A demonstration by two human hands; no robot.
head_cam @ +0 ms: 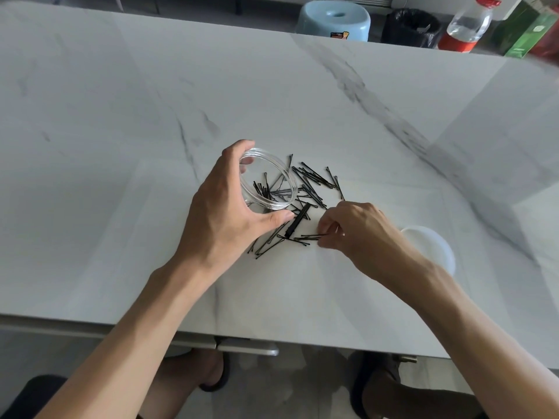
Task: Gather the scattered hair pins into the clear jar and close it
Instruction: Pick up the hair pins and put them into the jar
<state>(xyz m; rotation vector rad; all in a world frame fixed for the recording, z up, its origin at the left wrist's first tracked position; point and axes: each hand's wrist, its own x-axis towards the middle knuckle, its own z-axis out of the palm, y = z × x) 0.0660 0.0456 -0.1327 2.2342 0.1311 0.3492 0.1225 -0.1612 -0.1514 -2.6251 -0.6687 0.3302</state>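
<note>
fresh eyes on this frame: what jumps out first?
Black hair pins heaped on the pale marble table stand out most. The left hand grips the clear jar, tilted with its mouth toward the heap, some pins already inside; the right hand pinches pins at the heap's near edge. A white lid lies by the right wrist.

White marble table [272, 86], scattered hair pins [314, 176], white lid [435, 246]

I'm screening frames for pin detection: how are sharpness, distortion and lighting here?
Head view: wide-angle distortion bows the table edges; the far right corner by the green box is smeared; the hair pins at centre look sharp; light is soft, shadows faint; the clear jar rim glints.
</note>
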